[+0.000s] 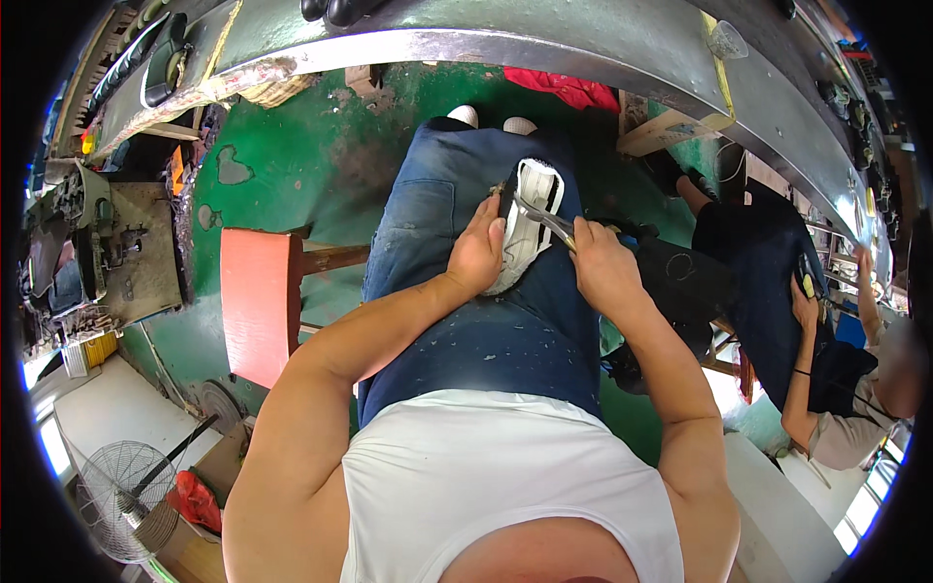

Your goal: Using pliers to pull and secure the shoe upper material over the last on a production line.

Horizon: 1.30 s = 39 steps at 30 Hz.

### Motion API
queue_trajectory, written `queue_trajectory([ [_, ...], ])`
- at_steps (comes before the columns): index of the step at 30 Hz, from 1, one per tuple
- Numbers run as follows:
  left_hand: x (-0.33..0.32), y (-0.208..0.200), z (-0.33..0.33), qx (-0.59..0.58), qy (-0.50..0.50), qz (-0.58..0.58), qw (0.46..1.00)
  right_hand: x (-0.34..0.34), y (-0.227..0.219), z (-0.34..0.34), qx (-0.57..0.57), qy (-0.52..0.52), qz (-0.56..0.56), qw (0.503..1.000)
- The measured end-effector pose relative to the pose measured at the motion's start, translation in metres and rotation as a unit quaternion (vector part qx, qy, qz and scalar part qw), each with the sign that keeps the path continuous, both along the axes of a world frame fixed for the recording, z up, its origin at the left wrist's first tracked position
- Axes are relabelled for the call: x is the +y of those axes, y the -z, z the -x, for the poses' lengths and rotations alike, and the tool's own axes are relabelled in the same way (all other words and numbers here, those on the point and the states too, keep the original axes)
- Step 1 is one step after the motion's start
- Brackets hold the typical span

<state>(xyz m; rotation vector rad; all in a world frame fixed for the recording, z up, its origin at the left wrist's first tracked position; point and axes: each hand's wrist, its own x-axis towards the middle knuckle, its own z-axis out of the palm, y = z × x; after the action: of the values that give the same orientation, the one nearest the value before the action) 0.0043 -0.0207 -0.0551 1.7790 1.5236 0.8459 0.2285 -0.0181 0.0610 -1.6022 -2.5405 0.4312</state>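
Note:
A shoe upper (pixel 521 255) with a whitish underside and a dark rim rests sole-side up across my thighs. My left hand (pixel 476 251) is closed along its left side, with the fingers pointing up toward the rim. In my right hand (pixel 604 267) is a pair of metal pliers (pixel 544 220), gripped by the handles. The head of the pliers reaches over the upper's inner edge. Whether the jaws pinch the material is too small to make out.
A long metal-edged bench (pixel 466 44) curves across the far side. At the right, a co-worker (pixel 860 398) holds a dark shoe. To my left are a reddish seat (pixel 260 306), a machine (pixel 83 233) and a caged fan (pixel 126 496). Red cloth (pixel 564 87) lies below the bench.

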Motion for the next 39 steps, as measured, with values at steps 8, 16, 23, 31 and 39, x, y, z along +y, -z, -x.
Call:
queue_trajectory([
  [8,0.013,-0.045,0.009,0.12,0.18,0.099,0.971,0.013,0.022,-0.033,0.015,0.038,0.126,0.991],
  [16,0.03,-0.08,0.005,0.225,0.264,0.156,0.925,0.02,0.019,-0.004,0.163,0.092,0.185,0.965],
  [23,-0.018,-0.053,0.025,-0.023,0.11,0.231,0.967,0.002,0.008,-0.009,0.138,0.088,0.234,0.958],
  [31,0.009,-0.1,0.037,0.096,0.162,0.198,0.962,-0.027,0.005,-0.066,0.194,0.219,0.218,0.931],
  [39,0.031,-0.168,0.076,0.018,0.054,0.062,0.996,-0.161,-0.006,-0.185,0.062,0.431,0.115,0.893],
])
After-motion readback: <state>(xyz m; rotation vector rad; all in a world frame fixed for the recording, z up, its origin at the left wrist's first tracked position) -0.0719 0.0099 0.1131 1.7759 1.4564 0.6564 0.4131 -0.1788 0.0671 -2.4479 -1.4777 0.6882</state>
